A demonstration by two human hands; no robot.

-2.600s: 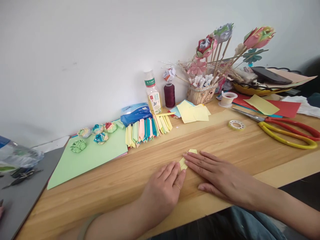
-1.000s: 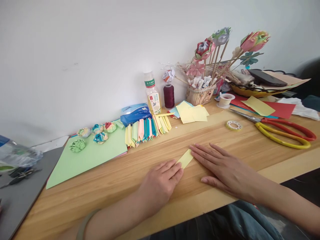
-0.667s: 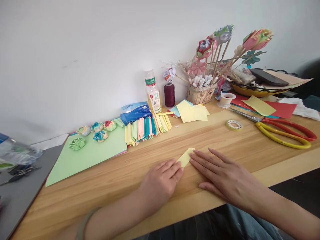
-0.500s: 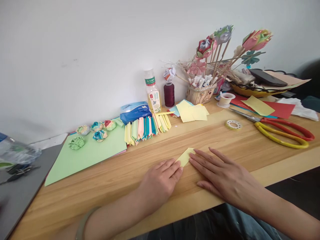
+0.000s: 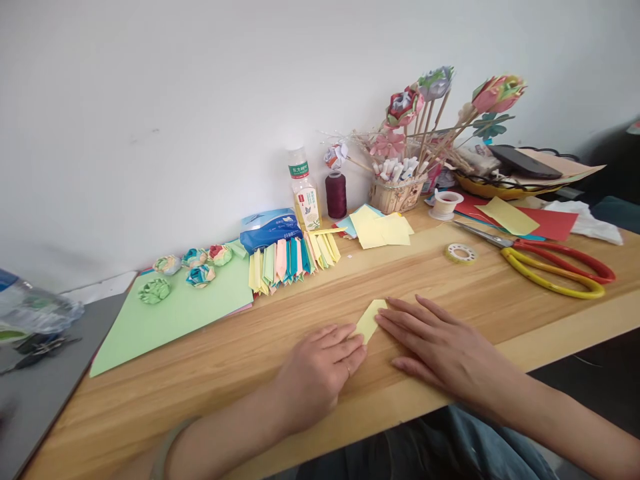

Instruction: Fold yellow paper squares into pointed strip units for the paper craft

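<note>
A small folded strip of pale yellow paper (image 5: 369,323) lies on the wooden table between my hands. Its far end shows slanted, cut-looking corners, while its near end is hidden under fingers. My left hand (image 5: 325,367) has bent fingers pressed together on the paper's lower left part, keeping it against the table. With fingers stretched out and slightly spread, my right hand (image 5: 435,340) rests flat, its fingertips touching the paper's right edge. Beyond them stands a row of folded paper pieces (image 5: 293,260) in yellow, green, pink and blue.
Green paper sheets (image 5: 185,327) at the left carry several paper flowers (image 5: 199,275). Yellow squares (image 5: 383,230) lie at the back. Scissors (image 5: 555,263), a tape roll (image 5: 461,253) and a wire spool (image 5: 445,204) are at the right. A bottle (image 5: 305,193) and a thread cone (image 5: 336,195) stand near the wall.
The view has shifted slightly. My left fingers have slid a little over the yellow paper, which lies turned slightly more upright. My right hand stays flat at its edge.
</note>
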